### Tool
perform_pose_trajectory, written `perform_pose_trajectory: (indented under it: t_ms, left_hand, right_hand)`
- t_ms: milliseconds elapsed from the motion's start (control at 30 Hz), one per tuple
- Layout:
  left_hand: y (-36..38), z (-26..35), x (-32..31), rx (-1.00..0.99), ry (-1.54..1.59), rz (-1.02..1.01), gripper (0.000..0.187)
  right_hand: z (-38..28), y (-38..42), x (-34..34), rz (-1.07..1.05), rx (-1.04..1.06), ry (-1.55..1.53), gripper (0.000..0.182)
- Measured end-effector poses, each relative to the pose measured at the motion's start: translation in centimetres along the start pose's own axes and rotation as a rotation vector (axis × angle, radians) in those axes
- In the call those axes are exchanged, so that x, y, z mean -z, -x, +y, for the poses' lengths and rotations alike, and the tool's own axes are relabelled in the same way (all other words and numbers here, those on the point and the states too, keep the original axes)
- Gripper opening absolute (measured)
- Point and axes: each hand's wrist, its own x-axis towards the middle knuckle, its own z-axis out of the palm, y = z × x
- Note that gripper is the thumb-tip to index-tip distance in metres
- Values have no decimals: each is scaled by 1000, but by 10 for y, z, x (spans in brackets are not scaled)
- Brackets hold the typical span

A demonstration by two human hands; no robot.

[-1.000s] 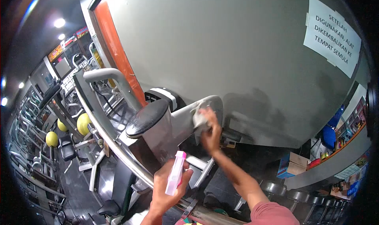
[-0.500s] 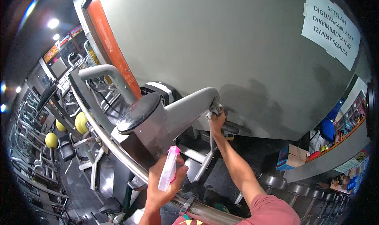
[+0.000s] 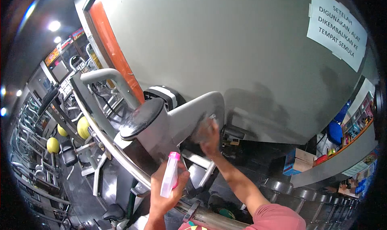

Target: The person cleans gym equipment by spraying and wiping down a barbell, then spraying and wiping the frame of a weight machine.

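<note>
1. Pink and translucent plastic: the sprayer (image 3: 170, 175) stands tilted at lower centre of the frame, held by your left grip (image 3: 159, 195), fingers wrapped round it.
2. Handling (judged): light, fairly stiff shell, likely slick if wet. You would best take hold low and round the neck, below the pink tip, keeping pressure modest, as thin plastic may flex or crack.
3. Sprayer as container: whatever lies below your fingers is hidden. You cannot read a liquid level, so the weight is uncertain.
4. Your right grip (image 3: 207, 139), near centre, is blurred, over or just beside the inner side of the grey machine arm (image 3: 197, 105). Contact not certain. A small pale patch shows at the fingertips; you cannot tell whether they close on anything.
5. Machine arm: looks rigid, smooth and painted. To its left, you have a dark, glossy round pad (image 3: 143, 117).
6. Cardboard box (image 3: 302, 164), right of frame: flaps raised, blue on one side, contents not visible to you.
7. Beside it, the curved worktop (image 3: 326, 172) carries many small, mixed items, too small for you to identify. Dumbbells (image 3: 278, 185) are lined up below, lower right.
</note>
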Motion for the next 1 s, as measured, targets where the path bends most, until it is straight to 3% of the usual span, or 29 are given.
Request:
perform_pose_trajectory:
  t_ms: [33, 67, 100, 133, 200, 233, 333, 400, 433, 500, 533, 600, 733, 800, 833, 900, 1000]
  left_hand:
    - [-1, -2, 1, -2, -2, -12, 17]
    - [0, -4, 1, 0, -5, -26, 17]
    - [1, -4, 1, 3, -7, -27, 17]
    - [0, -3, 0, -4, 10, -24, 17]
    - [0, -3, -1, -12, 28, -22, 17]
    - [-1, -5, -1, -43, 25, -20, 17]
    - [0, -3, 0, -31, 18, -24, 17]
    - [0, -3, 1, 10, 16, -30, 17]
    - [0, -3, 1, 9, 24, -22, 17]
    - [1, -5, 0, 16, 34, -20, 17]
    - [0, -7, -1, -7, 40, 3, 17]
    - [0, -10, -1, -32, 45, 25, 18]
    - [0, -8, 3, -23, 3, -17, 18]
    - [0, -6, 1, -6, 26, -16, 18]
    - [0, -6, 1, -26, 21, 0, 18]
    - [0, -6, -1, -40, 15, 21, 19]
    - [0, -4, -2, -41, 35, 35, 18]
  right_hand:
    - [10, -16, 5, 85, -85, 64, 31]
    - [44, -25, 17, 81, 1, 474, 26]
    - [78, -26, 18, 81, -3, 474, 26]
    - [112, -27, 16, 241, -319, 115, 25]
    - [114, -30, 13, 392, -623, -255, 25]
    - [83, -34, 8, 412, -734, -481, 25]
    - [8, -24, -17, 476, -866, -763, 30]
    - [-34, -7, -21, 306, -947, -637, 36]
    - [-58, 1, -27, 398, -1018, -663, 40]
    - [-99, 17, -27, 81, -772, -478, 35]
    - [-103, 27, -26, -60, -787, -398, 32]
    - [-114, 34, -21, -224, -496, -203, 36]
    - [-132, 23, -9, -363, -340, -103, 43]
    - [-141, 5, -6, -431, -155, -80, 48]
    - [-139, -1, -9, -435, -156, -77, 48]
    - [-134, -17, -17, -348, 78, 1, 53]
    - [-123, -44, -17, -445, 152, 85, 54]
